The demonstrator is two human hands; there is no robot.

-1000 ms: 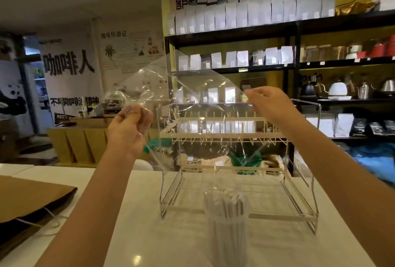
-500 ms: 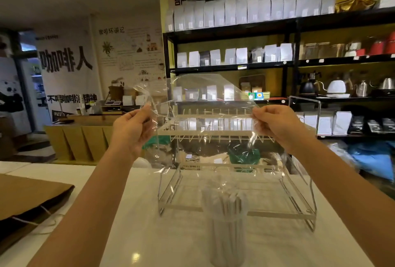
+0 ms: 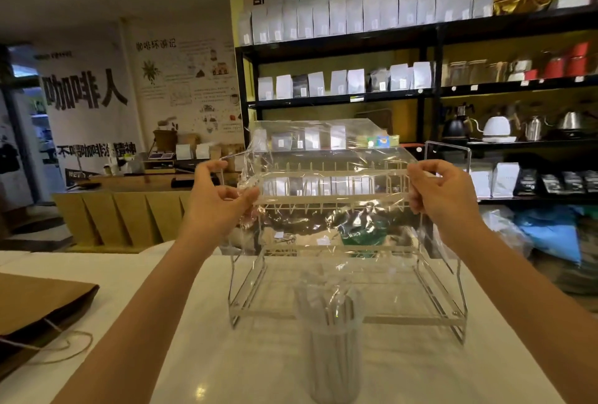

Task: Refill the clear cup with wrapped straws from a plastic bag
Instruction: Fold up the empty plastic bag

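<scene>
A clear plastic bag (image 3: 326, 209) is stretched out in the air between my two hands, and it looks empty. My left hand (image 3: 216, 201) pinches its left edge and my right hand (image 3: 443, 190) pinches its right edge, both at chest height above the table. Below the bag, near the front of the table, stands the clear cup (image 3: 333, 355) packed with upright wrapped straws (image 3: 326, 306). The bag's lower edge hangs just above the straw tips.
A clear acrylic rack (image 3: 453, 316) stands on the white table (image 3: 194, 339) right behind the cup. A brown paper bag (image 3: 38, 303) with string handles lies at the left edge. Black shelves (image 3: 430, 48) with pouches and kettles fill the back.
Both hands have come down and drawn the bag out wider and flatter; its upper flap has folded over and dropped lower.
</scene>
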